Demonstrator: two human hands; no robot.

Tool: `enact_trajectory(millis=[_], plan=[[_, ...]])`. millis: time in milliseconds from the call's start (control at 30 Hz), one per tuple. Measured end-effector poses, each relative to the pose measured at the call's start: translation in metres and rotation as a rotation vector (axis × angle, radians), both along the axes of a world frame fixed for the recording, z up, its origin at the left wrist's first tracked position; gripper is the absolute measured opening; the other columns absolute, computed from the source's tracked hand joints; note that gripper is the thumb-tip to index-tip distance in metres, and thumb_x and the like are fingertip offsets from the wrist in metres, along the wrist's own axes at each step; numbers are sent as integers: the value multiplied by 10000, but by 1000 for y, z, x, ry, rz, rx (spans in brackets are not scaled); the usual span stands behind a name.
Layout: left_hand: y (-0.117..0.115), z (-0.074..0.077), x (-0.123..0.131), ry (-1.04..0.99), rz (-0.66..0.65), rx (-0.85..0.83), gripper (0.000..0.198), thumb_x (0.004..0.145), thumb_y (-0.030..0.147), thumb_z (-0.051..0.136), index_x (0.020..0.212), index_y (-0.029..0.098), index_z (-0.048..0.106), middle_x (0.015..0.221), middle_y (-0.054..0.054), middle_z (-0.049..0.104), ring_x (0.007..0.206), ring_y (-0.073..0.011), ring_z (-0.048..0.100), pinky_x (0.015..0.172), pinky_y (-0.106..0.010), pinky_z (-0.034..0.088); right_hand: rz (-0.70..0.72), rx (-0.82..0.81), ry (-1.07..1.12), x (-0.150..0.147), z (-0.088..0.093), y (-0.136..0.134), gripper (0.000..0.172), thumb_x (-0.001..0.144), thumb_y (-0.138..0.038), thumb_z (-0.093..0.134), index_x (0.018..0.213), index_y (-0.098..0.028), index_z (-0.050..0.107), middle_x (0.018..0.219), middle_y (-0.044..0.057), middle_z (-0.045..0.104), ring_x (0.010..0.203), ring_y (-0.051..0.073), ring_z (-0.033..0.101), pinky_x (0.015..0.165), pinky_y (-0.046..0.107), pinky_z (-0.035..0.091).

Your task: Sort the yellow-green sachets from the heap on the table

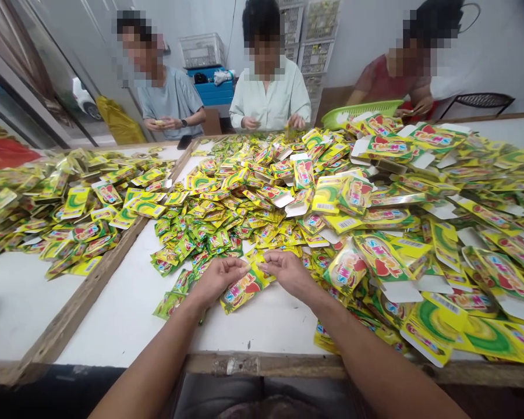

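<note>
Nearest, a worn wooden edge [288,366] borders the white tabletop [262,329]; just beyond it the left hand [222,278] and the right hand [290,272] pinch a yellow pack [243,294] between thumb and fingers, one near each side of its far end; the pack (printed with a red heart shape) is tilted above the bare white strip; small green sachets [186,244] lie beside and beyond the left hand; large yellow cartons [384,262], many with white flaps out, heap up to the right; a wooden strip [109,273] separates another heap of packs [87,215] at the left; farther off sit a dark phone [184,142], a green basket [362,112] and three people, with stacked crates [318,38] behind.
</note>
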State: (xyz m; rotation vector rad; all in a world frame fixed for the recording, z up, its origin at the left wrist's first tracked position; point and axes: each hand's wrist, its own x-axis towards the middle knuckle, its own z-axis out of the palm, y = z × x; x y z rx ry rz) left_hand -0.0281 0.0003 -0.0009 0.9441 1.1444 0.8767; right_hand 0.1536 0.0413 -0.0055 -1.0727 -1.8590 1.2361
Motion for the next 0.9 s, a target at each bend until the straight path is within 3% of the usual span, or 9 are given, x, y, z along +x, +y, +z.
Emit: enact_trajectory(millis=[167, 367, 467, 567, 700, 900], plan=[[2, -1, -2, -30, 36, 33, 338, 606, 398, 769, 790, 139, 653, 674, -10, 669, 573, -116, 581, 534, -206, 420, -15, -184, 123, 3, 2, 0, 332, 734, -481, 583, 617, -174, 531, 584, -32, 451, 570, 112, 395, 547, 236, 294], [1, -3, -4, -2, 31, 26, 367, 583, 409, 776, 788, 127, 662, 657, -16, 666, 551, -116, 571, 549, -219, 427, -78, 21, -47, 4, 1, 0, 248, 677, -346, 660, 526, -170, 572, 632, -17, 486, 680, 142, 463, 644, 254, 337], [2, -2, 0, 9, 39, 38, 383, 578, 421, 776, 792, 126, 658, 647, -12, 659, 545, -111, 560, 537, -215, 417, -7, -101, 63, 1, 1, -3, 286, 727, -389, 604, 549, -167, 587, 613, -15, 492, 661, 141, 474, 643, 253, 359], [4, 0, 3, 42, 68, 64, 400, 569, 444, 775, 781, 127, 655, 639, -5, 642, 533, -101, 536, 505, -203, 393, 97, -202, 173, -1, 2, -7, 333, 782, -447, 538, 645, -163, 646, 705, 13, 570, 767, 169, 523, 710, 270, 399], [4, 1, 5, 112, 72, 85, 403, 573, 466, 761, 752, 121, 655, 597, 1, 608, 493, -93, 493, 466, -201, 361, 112, -194, 60, -8, -1, -11, 301, 683, -451, 660, 591, -164, 643, 679, 13, 583, 760, 187, 531, 693, 286, 420], [0, 2, -1, 121, 32, 146, 455, 608, 381, 757, 984, 151, 644, 871, -44, 670, 754, -161, 591, 667, -242, 460, -4, -124, 115, -12, -11, -6, 326, 721, -479, 624, 612, -171, 624, 640, 8, 566, 710, 177, 517, 652, 283, 411]])
